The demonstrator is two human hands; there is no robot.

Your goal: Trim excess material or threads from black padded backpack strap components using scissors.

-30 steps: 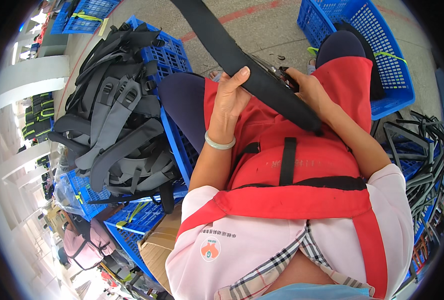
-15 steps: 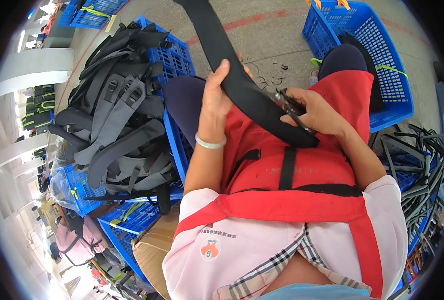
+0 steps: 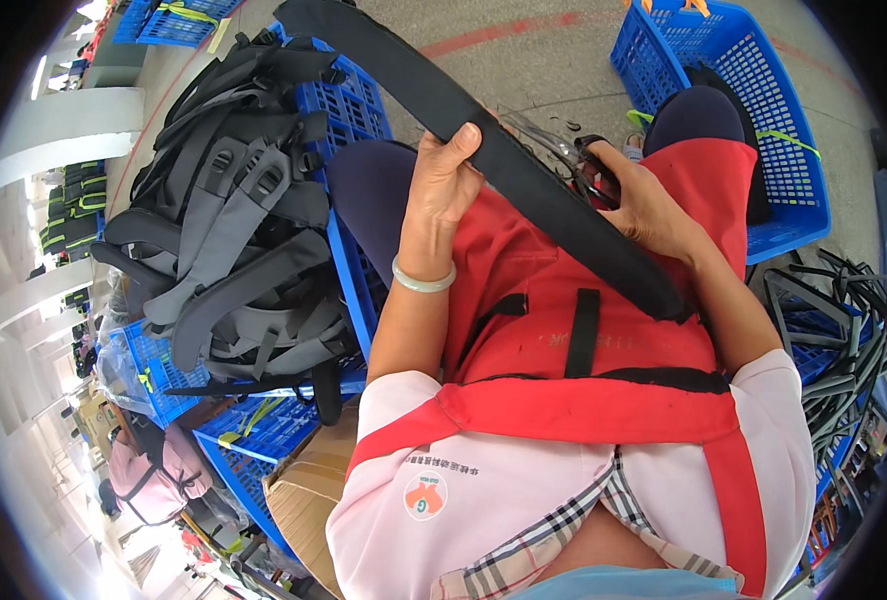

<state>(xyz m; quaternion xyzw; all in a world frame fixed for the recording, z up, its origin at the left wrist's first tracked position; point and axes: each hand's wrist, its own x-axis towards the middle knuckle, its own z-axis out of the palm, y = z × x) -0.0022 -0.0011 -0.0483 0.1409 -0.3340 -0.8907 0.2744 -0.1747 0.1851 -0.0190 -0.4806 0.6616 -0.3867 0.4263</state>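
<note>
My left hand [image 3: 446, 180] is closed on the middle of a long black padded strap [image 3: 554, 190], its thumb on top. The strap slants across my lap from the far left down to the near right over my red apron [image 3: 504, 350]. In my right hand [image 3: 654, 205] is a pair of scissors [image 3: 571, 155] with dark handles. Their metal blades point far and left, along the strap's far edge. Whether the blades touch the strap I cannot tell. Part of my right hand's grip is hidden behind the strap.
At my left, grey and black padded straps [image 3: 224, 250] are heaped on a blue crate [image 3: 349, 270]. Another blue crate [image 3: 794, 190] stands far right, with dark pieces in it. Dark strips [image 3: 834, 350] lie piled at right. A cardboard box [image 3: 309, 490] is near left.
The strap has turned, its far end swinging left and its near end sliding right. My right hand has moved slightly right and away, and the scissor blades now show beyond the strap.
</note>
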